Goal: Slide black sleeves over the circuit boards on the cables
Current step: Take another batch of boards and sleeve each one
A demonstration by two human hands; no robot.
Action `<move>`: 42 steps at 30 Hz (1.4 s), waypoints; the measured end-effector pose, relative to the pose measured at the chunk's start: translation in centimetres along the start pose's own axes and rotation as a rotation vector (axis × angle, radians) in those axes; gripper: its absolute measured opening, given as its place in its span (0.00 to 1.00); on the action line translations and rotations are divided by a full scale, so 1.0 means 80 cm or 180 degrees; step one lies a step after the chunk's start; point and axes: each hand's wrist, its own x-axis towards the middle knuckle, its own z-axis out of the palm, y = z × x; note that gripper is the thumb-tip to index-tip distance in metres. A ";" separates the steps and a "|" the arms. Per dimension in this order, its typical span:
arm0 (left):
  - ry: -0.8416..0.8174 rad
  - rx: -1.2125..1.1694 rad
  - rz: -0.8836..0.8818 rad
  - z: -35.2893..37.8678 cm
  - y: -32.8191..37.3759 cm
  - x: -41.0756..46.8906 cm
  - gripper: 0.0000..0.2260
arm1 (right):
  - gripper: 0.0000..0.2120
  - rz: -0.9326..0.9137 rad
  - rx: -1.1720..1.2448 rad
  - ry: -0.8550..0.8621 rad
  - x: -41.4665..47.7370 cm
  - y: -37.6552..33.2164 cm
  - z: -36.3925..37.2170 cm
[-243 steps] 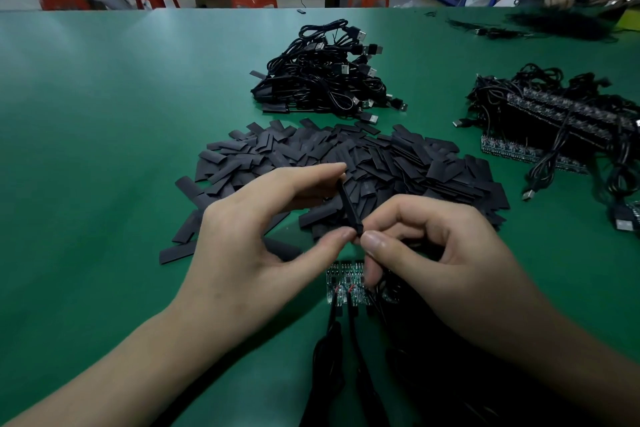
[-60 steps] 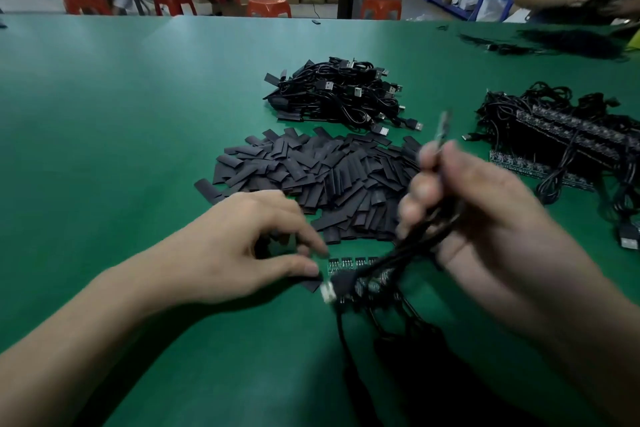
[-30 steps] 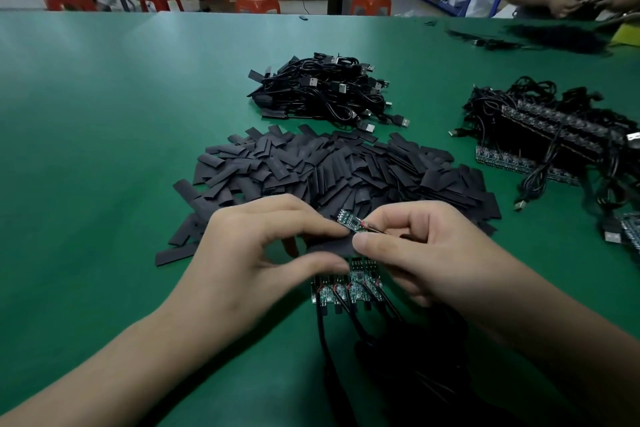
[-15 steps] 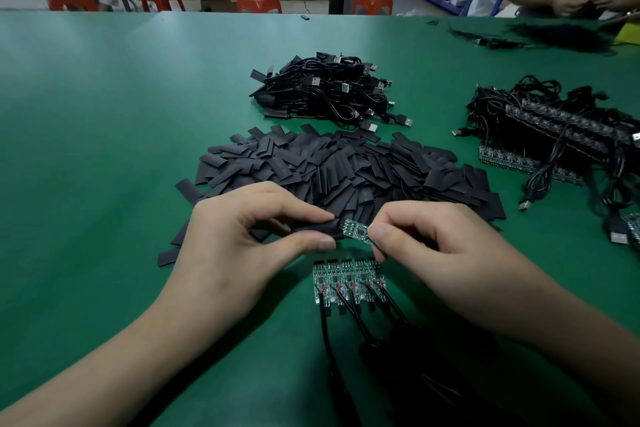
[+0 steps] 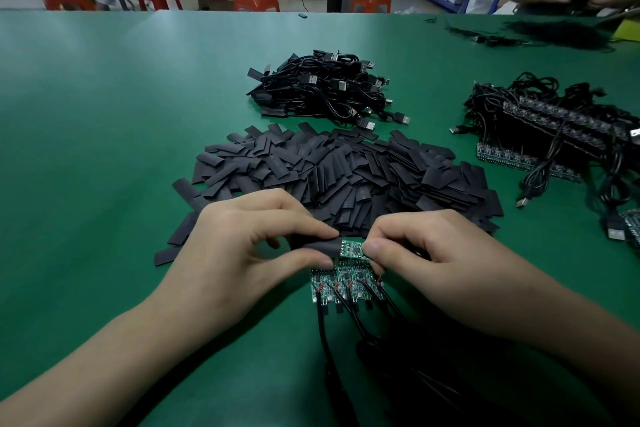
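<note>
Compared with half a second ago, I see less green of the circuit board (image 5: 350, 248): its left end now sits inside the mouth of the black sleeve (image 5: 317, 248), where before it only met the tip. Both hands have also sunk closer to the row of bare boards (image 5: 346, 284) lying on the green table (image 5: 104, 114). A second ago the board was tilted above the sleeve; now the two lie in one line. That line runs left to right across my view, nearly level, with the sleeve's open end pointing right, the board's free end pointing left into it, and the component face turned up toward the camera. My left hand (image 5: 249, 253) pinches the sleeve between thumb and forefinger, the other fingers curled loosely behind. My right hand (image 5: 440, 263) pinches the board's right end the same way (the cable it hangs on is hidden under that palm). The pair is held just above the far edge of the row, whose cables (image 5: 325, 340) trail toward me. Just beyond the hands spreads the pile of loose sleeves (image 5: 346, 173), with a bundle of plugged cables (image 5: 322, 90) farther back.
</note>
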 end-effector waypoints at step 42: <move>0.0386 -0.0605 -0.0093 0.011 0.013 -0.001 0.09 | 0.02 -0.1320 -0.0246 0.1526 -0.005 -0.003 0.016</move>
